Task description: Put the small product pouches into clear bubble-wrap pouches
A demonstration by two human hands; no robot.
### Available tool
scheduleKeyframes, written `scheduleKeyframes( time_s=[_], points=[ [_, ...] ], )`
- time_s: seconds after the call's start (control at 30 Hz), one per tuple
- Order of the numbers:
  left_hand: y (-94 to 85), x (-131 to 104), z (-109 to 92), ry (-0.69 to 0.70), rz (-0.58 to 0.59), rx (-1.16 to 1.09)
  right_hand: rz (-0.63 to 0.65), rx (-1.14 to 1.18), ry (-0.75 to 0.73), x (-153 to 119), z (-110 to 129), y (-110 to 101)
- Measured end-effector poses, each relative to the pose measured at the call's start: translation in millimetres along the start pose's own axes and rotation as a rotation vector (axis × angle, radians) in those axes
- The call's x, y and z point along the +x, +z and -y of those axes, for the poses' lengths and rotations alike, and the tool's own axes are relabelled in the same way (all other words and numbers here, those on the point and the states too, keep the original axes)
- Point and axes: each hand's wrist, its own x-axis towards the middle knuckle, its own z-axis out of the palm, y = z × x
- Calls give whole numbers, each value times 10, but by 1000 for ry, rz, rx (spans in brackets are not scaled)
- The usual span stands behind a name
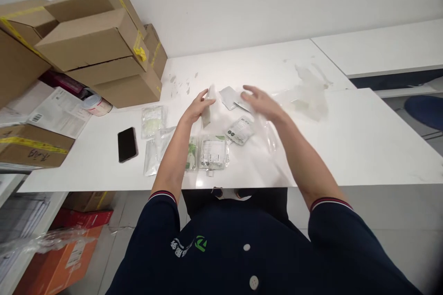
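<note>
While the left hand (198, 107) pinches a bag (212, 109) between nearly closed thumb and fingers, the right hand (260, 101) is half-open, blurred; I cannot tell its hold. Pouches (227, 97) lie between both hands' fingers.

Two grips (198, 108) (261, 103), one phone (127, 144)

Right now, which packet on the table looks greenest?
The packet just right of the left forearm, beside the white packet: broad deep green, while the others look mostly pale or silvery.
</note>
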Motion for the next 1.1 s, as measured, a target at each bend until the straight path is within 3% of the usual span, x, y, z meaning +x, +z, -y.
scheduleKeyframes(
  time_s=[0.07, 0.1, 0.17, 0.27, 0.37, 0.47, 0.53, 0.63, 0.7, 0.8, 0.9, 1.0, 1.1],
  points=[
    [44, -48, -114, 98, 116, -224, 142, 52, 47, -41, -73, 256],
    [61, -87, -154, 128, 164, -297, 148, 64, 47, -39, -96, 352],
    [63, -176, -193, 149, 234, -370, 76, 60, 39, 10, -129, 462],
    [-33, -291, -181, 142, 301, -360, -41, 31, 0, 159, -164, 442],
    [-168, -367, -158, 179, 314, -229, -103, -42, -97, 321, -143, 293],
    [-256, -448, -146, 201, 116, 100, -256, -150, -215, 424, 3, 83],
    [-267, -520, -116, 123, 40, 393, -360, -222, -280, 446, 152, -73],
    [-211, -617, -23, -103, 183, 781, -510, -307, -325, 444, 358, -279],
    [-158, -641, 53, -203, 308, 914, -562, -364, -331, 445, 443, -372],
    [-142, -611, 134, -194, 427, 877, -554, -435, -342, 453, 530, -470],
    [-245, -576, 132, -132, 455, 636, -723, -438, -407, 421, 654, -644],
    [-421, -611, 41, -87, 407, 370, -902, -480, -443, 327, 768, -962],
    [-584, -699, -101, 22, 258, 254, -1073, -515, -410, 221, 651, -1306]
  ],
)
